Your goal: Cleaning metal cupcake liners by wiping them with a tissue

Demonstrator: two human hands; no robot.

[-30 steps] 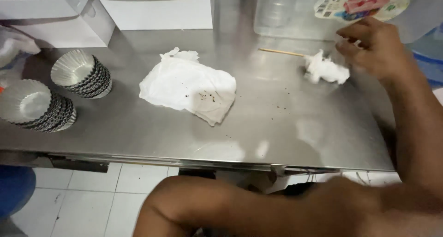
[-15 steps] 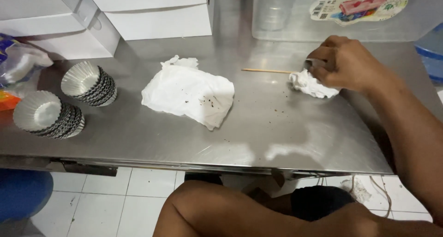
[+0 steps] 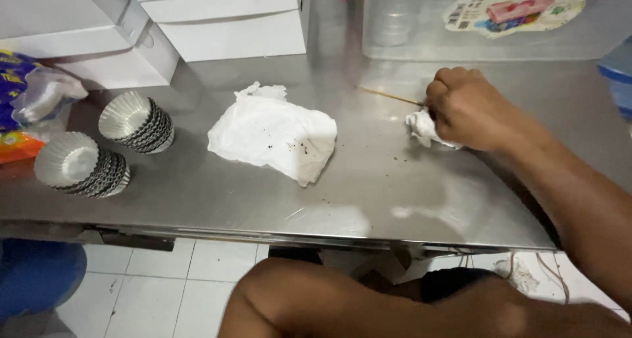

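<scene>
While the right hand (image 3: 471,111) curls its fingers tight around a crumpled white tissue (image 3: 421,127) and thin wooden skewer (image 3: 390,96), a spread, crumb-speckled tissue (image 3: 273,135) lies well left of it.

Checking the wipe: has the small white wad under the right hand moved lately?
Yes. The small white wad slid left, toward the flat white cloth, under the right hand.

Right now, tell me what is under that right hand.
A small crumpled white tissue lies under the right hand, on the steel table. A thin wooden stick runs in beneath the fingers. The hand covers the stick's near end.
</scene>
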